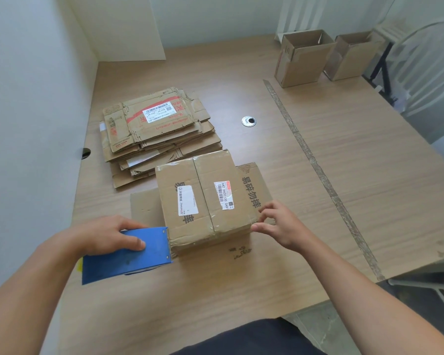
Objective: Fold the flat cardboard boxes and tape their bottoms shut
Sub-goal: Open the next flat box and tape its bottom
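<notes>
The brown cardboard box [203, 198] with white labels sits near the front edge of the pale wooden worktop [344, 162], about midway along it. Its closed flaps face up, with clear tape glinting along the centre seam. Loose flaps splay flat on the worktop at its left and right. The person's left hand [108, 235] grips a blue tape dispenser [128, 254], fingers curled over its top, and the dispenser's front end touches the box's near left corner. The right hand [280, 226] is relaxed, fingers loosely bent and holding nothing, the tips touching the box's near right corner.

Just behind the box, towards the left edge, lies a stack of flattened brown cardboard boxes [159, 131] (creased and rather worn, the top one bearing a barcode label). A round metal cable hole [248, 121] is set in the worktop to the right of the stack. At the far right corner stand two open brown cardboard boxes [303, 60], side by side. A white chair [426, 73] stands beyond the right edge.
</notes>
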Tool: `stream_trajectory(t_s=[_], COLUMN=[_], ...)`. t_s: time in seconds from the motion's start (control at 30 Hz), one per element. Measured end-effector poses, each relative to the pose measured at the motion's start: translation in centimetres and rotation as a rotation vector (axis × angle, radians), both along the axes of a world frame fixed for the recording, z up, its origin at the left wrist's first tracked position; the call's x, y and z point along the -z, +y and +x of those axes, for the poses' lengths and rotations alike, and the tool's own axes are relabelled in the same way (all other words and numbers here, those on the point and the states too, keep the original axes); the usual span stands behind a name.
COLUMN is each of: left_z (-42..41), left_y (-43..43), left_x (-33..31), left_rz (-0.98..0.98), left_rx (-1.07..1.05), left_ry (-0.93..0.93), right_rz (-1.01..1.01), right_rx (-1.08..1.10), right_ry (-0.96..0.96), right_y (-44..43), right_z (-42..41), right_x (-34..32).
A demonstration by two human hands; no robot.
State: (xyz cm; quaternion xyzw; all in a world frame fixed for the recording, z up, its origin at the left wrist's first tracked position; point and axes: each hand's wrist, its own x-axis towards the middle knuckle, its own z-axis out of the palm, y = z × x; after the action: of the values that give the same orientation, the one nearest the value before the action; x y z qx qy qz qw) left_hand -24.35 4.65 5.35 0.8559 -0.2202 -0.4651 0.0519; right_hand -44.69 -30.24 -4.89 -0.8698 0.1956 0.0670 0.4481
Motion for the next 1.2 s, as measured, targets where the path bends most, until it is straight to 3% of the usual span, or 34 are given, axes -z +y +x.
stream_trajectory(t_s=[0.17,0.3,0.43,0.8,1.2], left_z=[0.0,-0.2,-0.3,-0.8,-1.0], left_y=[-0.2,-0.4,-0.5,0.0,1.0], left_x=[-0.1,-0.2,-0.2,0.4,1.6], left_rz=[-0.013,-0.019,-0.017,-0.054,-0.152], left_rx=[-0.014,-0.025,-0.026,-0.090,-0.147], left_ry=[0.001,0.005,-0.005,0.030,0.080], right_rz=[-0.028,-0.437,-0.696,-0.771,-0.827], right_rx=[0.035,-0.108,-0.395,-0.767,-0.950], right_ry=[-0.023,-0.043,-0.262,-0.184,-0.261], right_y=[0.2,-0.6,-0.3,2.1,8.0], right_z=[0.5,1.8,3.4,8.2,10.8], right_x=[0.8,-0.2,-0.7,-1.0,-0.2])
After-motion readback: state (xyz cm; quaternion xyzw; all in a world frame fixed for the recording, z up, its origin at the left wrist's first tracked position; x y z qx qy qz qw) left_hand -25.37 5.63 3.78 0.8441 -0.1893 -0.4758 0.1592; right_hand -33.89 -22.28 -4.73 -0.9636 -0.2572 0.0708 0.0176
